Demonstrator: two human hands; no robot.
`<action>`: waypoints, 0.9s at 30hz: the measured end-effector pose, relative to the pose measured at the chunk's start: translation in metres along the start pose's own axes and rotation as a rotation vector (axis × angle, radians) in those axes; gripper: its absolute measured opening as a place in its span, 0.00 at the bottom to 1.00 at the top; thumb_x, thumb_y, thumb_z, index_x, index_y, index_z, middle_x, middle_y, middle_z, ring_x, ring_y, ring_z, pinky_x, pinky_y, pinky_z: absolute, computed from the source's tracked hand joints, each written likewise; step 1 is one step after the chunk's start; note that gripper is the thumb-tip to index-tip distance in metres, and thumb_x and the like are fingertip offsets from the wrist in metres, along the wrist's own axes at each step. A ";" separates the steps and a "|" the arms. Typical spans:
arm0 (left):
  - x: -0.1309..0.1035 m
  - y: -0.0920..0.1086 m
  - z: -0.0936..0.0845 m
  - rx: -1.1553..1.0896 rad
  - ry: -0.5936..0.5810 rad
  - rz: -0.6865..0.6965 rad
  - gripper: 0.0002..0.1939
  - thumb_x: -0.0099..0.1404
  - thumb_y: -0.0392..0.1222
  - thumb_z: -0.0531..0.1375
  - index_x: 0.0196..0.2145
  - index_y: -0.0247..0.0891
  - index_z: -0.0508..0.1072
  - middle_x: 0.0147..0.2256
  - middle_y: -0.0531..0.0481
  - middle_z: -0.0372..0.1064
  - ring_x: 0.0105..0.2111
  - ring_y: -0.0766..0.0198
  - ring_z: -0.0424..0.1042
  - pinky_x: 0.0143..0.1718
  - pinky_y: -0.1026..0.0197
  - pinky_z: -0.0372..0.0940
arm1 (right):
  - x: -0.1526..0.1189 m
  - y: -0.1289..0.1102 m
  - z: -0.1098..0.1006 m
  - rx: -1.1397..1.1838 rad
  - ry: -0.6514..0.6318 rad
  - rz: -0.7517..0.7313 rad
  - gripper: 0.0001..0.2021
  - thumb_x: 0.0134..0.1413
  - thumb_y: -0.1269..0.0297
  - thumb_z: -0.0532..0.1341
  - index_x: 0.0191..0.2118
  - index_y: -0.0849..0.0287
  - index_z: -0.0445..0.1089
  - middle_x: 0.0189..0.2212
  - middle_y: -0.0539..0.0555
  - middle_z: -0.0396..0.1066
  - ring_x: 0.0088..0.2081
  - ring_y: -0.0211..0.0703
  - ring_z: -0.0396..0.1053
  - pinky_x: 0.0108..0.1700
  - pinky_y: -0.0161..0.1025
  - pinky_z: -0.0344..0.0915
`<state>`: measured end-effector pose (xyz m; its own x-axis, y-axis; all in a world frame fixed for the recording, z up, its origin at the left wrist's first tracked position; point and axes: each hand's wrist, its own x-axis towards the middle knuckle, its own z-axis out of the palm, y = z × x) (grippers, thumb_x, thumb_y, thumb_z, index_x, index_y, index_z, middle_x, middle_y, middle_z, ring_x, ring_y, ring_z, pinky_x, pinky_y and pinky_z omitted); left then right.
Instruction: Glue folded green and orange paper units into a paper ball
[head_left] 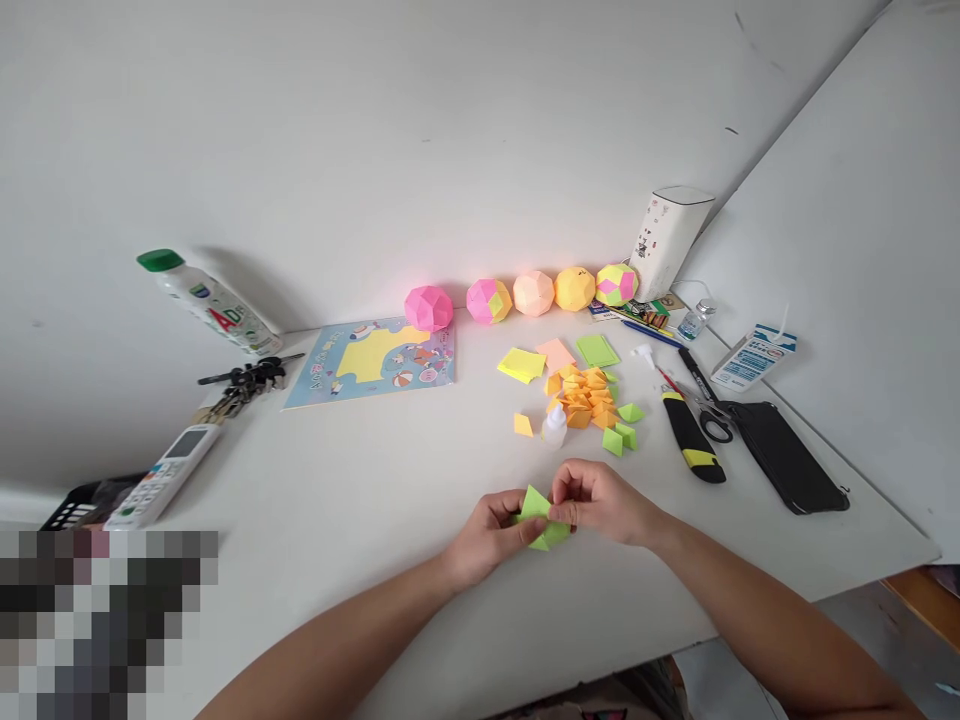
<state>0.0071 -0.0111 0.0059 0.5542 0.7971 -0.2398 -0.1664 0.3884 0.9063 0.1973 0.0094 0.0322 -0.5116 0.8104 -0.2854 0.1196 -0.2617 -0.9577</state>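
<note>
A green folded-paper piece with pointed flaps is held between both hands above the near part of the table. My left hand grips it from the left, thumb across its front. My right hand pinches its right side; the fingers there partly hide the paper. Just beyond the hands stand a small glue bottle and a heap of orange folded-paper pieces. Loose green folded pieces lie at the heap's right, and one flat orange piece lies to its left.
Several paper balls line the wall. Sticky-note pads lie before them. A utility knife, scissors and a black pouch are at right. A printed card, keys, white remote and bottle are at left.
</note>
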 end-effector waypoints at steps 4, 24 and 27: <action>0.000 0.000 -0.001 -0.060 -0.025 -0.016 0.14 0.54 0.47 0.65 0.34 0.34 0.76 0.29 0.48 0.71 0.29 0.64 0.66 0.35 0.61 0.59 | 0.001 -0.002 0.001 0.028 0.038 -0.013 0.17 0.42 0.55 0.69 0.28 0.60 0.63 0.22 0.46 0.63 0.24 0.33 0.61 0.26 0.32 0.60; 0.004 0.004 0.004 -0.277 0.148 -0.050 0.15 0.50 0.50 0.67 0.26 0.33 0.74 0.25 0.49 0.68 0.28 0.64 0.64 0.34 0.61 0.58 | 0.002 0.007 0.009 0.057 0.032 -0.054 0.26 0.42 0.66 0.67 0.49 0.55 0.59 0.40 0.51 0.64 0.39 0.41 0.66 0.40 0.39 0.65; 0.004 0.004 0.005 -0.265 0.145 -0.042 0.16 0.51 0.50 0.67 0.28 0.33 0.74 0.26 0.49 0.68 0.29 0.63 0.65 0.35 0.61 0.58 | 0.001 0.006 0.011 -0.024 0.068 -0.101 0.24 0.42 0.67 0.66 0.48 0.56 0.61 0.42 0.52 0.63 0.40 0.42 0.65 0.42 0.40 0.64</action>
<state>0.0124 -0.0085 0.0106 0.4459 0.8281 -0.3398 -0.3637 0.5145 0.7765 0.1880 0.0027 0.0269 -0.4635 0.8657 -0.1889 0.0916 -0.1653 -0.9820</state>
